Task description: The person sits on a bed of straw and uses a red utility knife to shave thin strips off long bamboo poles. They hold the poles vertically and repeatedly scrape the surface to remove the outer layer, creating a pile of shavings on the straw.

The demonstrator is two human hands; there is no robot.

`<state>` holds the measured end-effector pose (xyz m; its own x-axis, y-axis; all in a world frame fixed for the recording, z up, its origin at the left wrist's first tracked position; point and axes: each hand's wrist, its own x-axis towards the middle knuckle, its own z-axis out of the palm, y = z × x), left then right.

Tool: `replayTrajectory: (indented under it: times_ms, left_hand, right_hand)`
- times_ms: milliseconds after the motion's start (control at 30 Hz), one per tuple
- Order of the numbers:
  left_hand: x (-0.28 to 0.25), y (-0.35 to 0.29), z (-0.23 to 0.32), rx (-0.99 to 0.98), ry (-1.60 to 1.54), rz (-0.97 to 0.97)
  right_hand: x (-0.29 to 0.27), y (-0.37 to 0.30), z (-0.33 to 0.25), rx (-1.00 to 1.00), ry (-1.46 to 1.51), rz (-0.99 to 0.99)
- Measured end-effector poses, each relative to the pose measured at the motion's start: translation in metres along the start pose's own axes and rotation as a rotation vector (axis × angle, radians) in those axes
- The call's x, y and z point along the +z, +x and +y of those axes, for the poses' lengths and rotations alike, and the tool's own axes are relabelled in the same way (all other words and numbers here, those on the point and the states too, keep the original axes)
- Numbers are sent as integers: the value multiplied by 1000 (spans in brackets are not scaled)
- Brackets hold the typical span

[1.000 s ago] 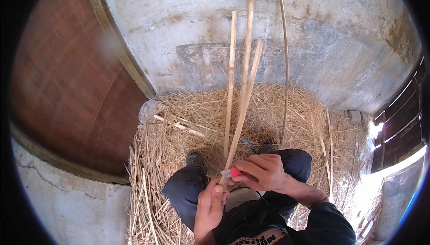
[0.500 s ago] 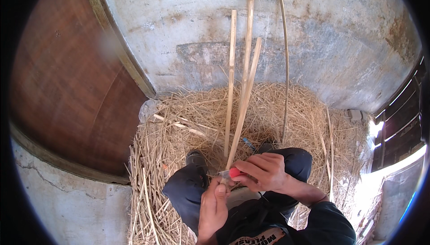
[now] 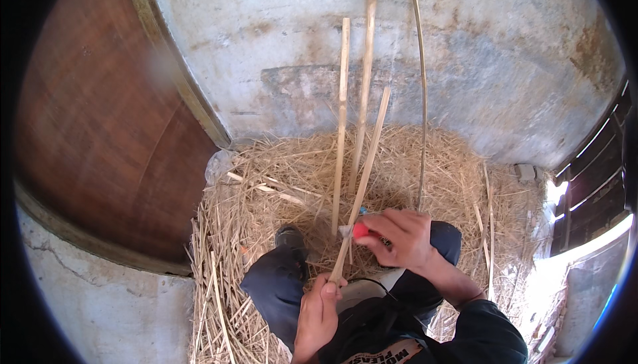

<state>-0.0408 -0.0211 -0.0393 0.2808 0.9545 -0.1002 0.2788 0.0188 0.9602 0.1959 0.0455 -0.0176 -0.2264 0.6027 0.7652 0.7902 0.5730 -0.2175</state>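
My left hand (image 3: 319,309), low in the middle, is closed round the near end of a pale wooden strip (image 3: 367,176), perhaps split bamboo. The strip slants up and away toward the wall. My right hand (image 3: 401,236) grips a knife by its red handle (image 3: 361,230). Its short blade lies against the strip a little beyond my left hand, partly blurred. Just left of the held strip stands another pale strip (image 3: 341,111). A longer one (image 3: 365,78) rises behind it, and a thin, slightly bent stick (image 3: 423,91) stands farther right.
Straw and shavings (image 3: 458,164) cover the floor around my bent legs. A stained concrete wall (image 3: 505,65) closes off the far side. On the left is a brown panel (image 3: 100,118) with a wooden frame. A grey block (image 3: 525,172) and dark slats (image 3: 595,198) are at the right.
My right hand and the knife have moved away from my left hand, farther up the strip. The strip's far end has dropped nearer to me. My left hand is nearly in place.
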Motion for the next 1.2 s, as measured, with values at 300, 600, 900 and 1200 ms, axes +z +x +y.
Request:
replayTrajectory:
  times_ms: [300,600,900,1200]
  left_hand:
    - [-3,-26,-10,-12,-18,-4]
    - [-14,-61,-74,-345,-329,-152]
    - [-31,8,-53,-426,-800,-409]
    - [-19,27,-48,-288,-875,-644]
  right_hand:
    - [0,19,58,119,-34,73]
    - [-49,53,190,669,-109,148]
    - [-30,29,72,667,684,-163]
    - [-17,36,34,622,1001,-143]
